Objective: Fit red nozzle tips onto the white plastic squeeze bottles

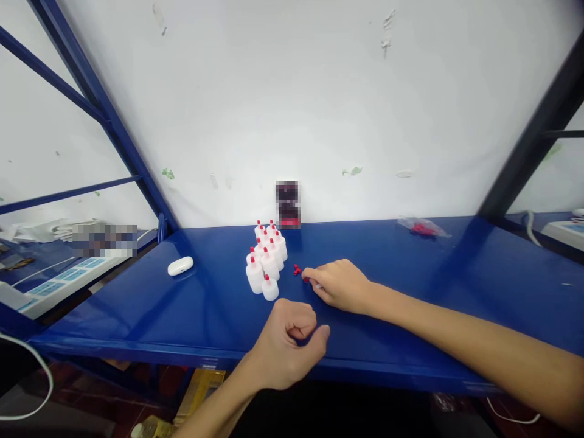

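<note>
Several small white plastic bottles with red pointed caps stand in a cluster, among them one white bottle point(270, 289) at the near end. Loose red caps point(297, 269) lie on the blue tabletop to the right of them. My right hand point(340, 285) reaches down to these, its thumb and forefinger pinched at a red cap point(306, 280) that is partly hidden by the fingertips. Nearer to me, my left hand point(292, 347) hovers by the table's front edge. Its fingers are curled in, the thumb stands apart, and nothing shows in it.
A clear plastic bag point(424, 227) with more red caps lies at the back right. On the left is a white rounded case point(180, 266). A blurred dark box point(288, 205) leans on the wall behind the bottles. Blue metal posts point(114, 131) frame the table.
</note>
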Motion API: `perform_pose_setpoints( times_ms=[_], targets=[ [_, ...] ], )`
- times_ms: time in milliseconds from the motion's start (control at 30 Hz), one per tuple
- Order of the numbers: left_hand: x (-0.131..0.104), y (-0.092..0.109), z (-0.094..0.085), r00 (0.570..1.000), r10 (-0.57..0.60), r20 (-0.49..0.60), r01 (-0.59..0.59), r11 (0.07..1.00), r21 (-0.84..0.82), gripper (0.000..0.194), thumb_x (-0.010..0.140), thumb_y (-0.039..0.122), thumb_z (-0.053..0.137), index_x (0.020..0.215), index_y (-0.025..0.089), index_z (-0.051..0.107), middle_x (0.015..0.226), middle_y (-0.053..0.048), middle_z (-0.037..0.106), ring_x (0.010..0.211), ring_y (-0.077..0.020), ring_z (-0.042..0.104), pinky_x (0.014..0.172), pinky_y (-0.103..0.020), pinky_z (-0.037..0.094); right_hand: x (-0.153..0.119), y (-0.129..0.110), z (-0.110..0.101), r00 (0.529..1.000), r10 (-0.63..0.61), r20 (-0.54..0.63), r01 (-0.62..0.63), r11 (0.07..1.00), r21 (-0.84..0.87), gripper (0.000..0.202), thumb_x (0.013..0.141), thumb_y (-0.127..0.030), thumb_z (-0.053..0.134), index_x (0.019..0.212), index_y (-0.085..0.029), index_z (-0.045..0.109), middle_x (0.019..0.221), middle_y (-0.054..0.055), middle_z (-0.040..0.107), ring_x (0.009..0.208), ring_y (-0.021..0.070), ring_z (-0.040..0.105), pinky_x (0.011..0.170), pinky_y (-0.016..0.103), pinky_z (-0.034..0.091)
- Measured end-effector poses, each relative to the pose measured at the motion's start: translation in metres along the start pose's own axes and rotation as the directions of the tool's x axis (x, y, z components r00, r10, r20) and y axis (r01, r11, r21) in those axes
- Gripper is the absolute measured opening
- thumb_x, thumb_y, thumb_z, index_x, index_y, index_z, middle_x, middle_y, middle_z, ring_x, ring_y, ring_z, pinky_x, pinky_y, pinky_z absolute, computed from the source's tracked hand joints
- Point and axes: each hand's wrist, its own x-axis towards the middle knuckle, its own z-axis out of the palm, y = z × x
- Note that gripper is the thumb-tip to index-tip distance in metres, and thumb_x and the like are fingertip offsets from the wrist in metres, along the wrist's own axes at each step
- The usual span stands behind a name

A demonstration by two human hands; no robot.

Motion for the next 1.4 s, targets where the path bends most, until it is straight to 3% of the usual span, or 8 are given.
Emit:
perform_pose_setpoints(
  times_ms=[267, 433, 600, 833, 967, 1167, 1267, 1400],
  targets=[
    [0.001, -0.02, -0.008, 0.943, -0.322, 0.084, 0.319, 0.947, 0.05, 0.054, 0.099, 0.046, 0.031, 0.054, 0.019, 0.017, 0.053, 0.005, 0.014, 0.05, -0.0083, 0.012, 0.048, -0.029, 0.013, -0.005, 0.0, -0.005, 0.973, -0.23, 0.02, 0.23, 0.971, -0.068, 0.019, 0.096, -0.022, 0.044, 0.107, -0.021, 0.061, 0.087, 0.007, 0.073, 0.071, 0.0187, 0.066, 0.059, 0.028, 0.03],
    [0.004, -0.02, -0.001, 0.981, -0.188, 0.057, 0.177, 0.972, 0.154, 0.044, 0.09, 0.026, 0.038, 0.052, 0.019, 0.017, 0.049, 0.005, 0.019, 0.045, -0.0069, 0.018, 0.049, -0.028, 0.016, -0.009, -0.007, -0.003, 0.971, -0.155, -0.18, 0.198, 0.947, 0.254, 0.024, 0.102, -0.029, 0.038, 0.111, -0.021, 0.059, 0.084, 0.004, 0.071, 0.068, 0.0156, 0.062, 0.062, 0.027, 0.035],
    [0.004, -0.021, 0.001, 0.983, -0.127, -0.129, 0.142, 0.983, 0.116, 0.044, 0.091, 0.026, 0.039, 0.052, 0.019, 0.018, 0.049, 0.005, 0.02, 0.046, -0.0073, 0.02, 0.049, -0.029, 0.016, -0.015, -0.008, -0.003, 0.964, -0.04, -0.264, 0.207, 0.737, 0.643, 0.028, 0.101, -0.04, 0.041, 0.106, -0.019, 0.058, 0.065, -0.003, 0.06, 0.055, 0.0113, 0.05, 0.058, 0.023, 0.04],
    [0.004, -0.017, -0.004, 0.98, -0.145, -0.138, 0.125, 0.982, -0.143, 0.04, 0.102, 0.039, 0.035, 0.074, 0.016, 0.054, 0.07, 0.0, 0.054, 0.067, -0.0131, 0.051, 0.065, -0.027, 0.04, -0.018, -0.012, 0.002, 0.694, -0.224, -0.684, 0.533, 0.799, 0.279, 0.019, 0.097, -0.019, 0.044, 0.107, -0.017, 0.059, 0.07, 0.001, 0.069, 0.058, 0.0128, 0.059, 0.06, 0.026, 0.043],
    [0.002, -0.016, -0.002, 0.983, -0.152, -0.104, 0.118, 0.954, -0.275, 0.025, 0.103, 0.035, 0.039, 0.108, 0.017, 0.056, 0.084, -0.001, 0.063, 0.07, -0.012, 0.057, 0.072, -0.026, 0.046, -0.014, -0.01, 0.002, 0.622, -0.222, -0.751, 0.579, 0.776, 0.25, 0.017, 0.097, -0.017, 0.047, 0.107, -0.017, 0.06, 0.063, -0.002, 0.065, 0.054, 0.0114, 0.057, 0.058, 0.025, 0.042],
    [0.004, -0.022, -0.002, 0.972, -0.167, -0.168, 0.13, 0.969, -0.209, 0.022, 0.101, 0.035, 0.046, 0.099, 0.018, 0.059, 0.08, 0.001, 0.062, 0.069, -0.0107, 0.057, 0.065, -0.023, 0.046, -0.011, -0.002, 0.003, 0.654, -0.254, -0.713, 0.532, 0.824, 0.194, 0.017, 0.094, -0.02, 0.051, 0.109, -0.018, 0.059, 0.068, -0.001, 0.066, 0.056, 0.0116, 0.058, 0.059, 0.024, 0.041],
    [0.004, -0.023, -0.002, 0.951, -0.102, -0.293, 0.097, 0.995, -0.032, 0.013, 0.097, 0.031, 0.055, 0.095, 0.019, 0.06, 0.077, 0.002, 0.062, 0.067, -0.0103, 0.057, 0.065, -0.022, 0.044, -0.014, 0.003, 0.002, 0.767, -0.191, -0.613, 0.437, 0.855, 0.28, 0.025, 0.087, -0.029, 0.054, 0.11, -0.017, 0.056, 0.065, -0.003, 0.061, 0.052, 0.0124, 0.054, 0.056, 0.025, 0.04],
    [0.004, -0.025, 0.001, 0.93, 0.19, -0.314, -0.065, 0.928, 0.368, 0.003, 0.091, 0.019, 0.061, 0.094, 0.02, 0.063, 0.079, 0.001, 0.065, 0.068, -0.0115, 0.058, 0.066, -0.024, 0.043, -0.017, 0.005, -0.001, 0.893, -0.179, -0.413, 0.377, 0.799, 0.469, 0.036, 0.09, -0.039, 0.04, 0.115, -0.015, 0.052, 0.068, -0.001, 0.059, 0.053, 0.0143, 0.052, 0.057, 0.026, 0.039]
  ],
)
